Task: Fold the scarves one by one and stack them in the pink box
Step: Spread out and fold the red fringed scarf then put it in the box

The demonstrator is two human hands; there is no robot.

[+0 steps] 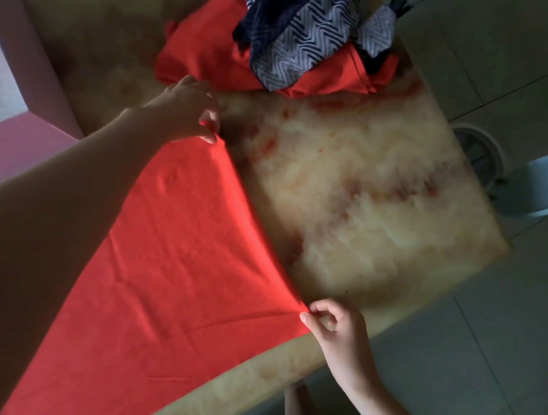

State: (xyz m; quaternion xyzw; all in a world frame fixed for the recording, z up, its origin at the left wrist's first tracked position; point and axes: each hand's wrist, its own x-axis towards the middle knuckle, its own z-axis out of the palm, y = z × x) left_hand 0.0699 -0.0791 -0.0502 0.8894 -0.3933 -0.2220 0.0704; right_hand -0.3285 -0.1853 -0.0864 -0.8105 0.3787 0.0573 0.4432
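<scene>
Currently the thin red cloth scarf lies flat on the glossy cream-and-rust marbled tabletop, right of the pink box; judged light and limp, best taken by its corners. The left hand pinches one corner and the right hand the other, with the edge taut between them. A heap of red and navy-zigzag scarves sits further from the box, with grey tiled floor beyond.

red scarf spread flat; zigzag scarf heaped beyond; pink box upper left
</scene>
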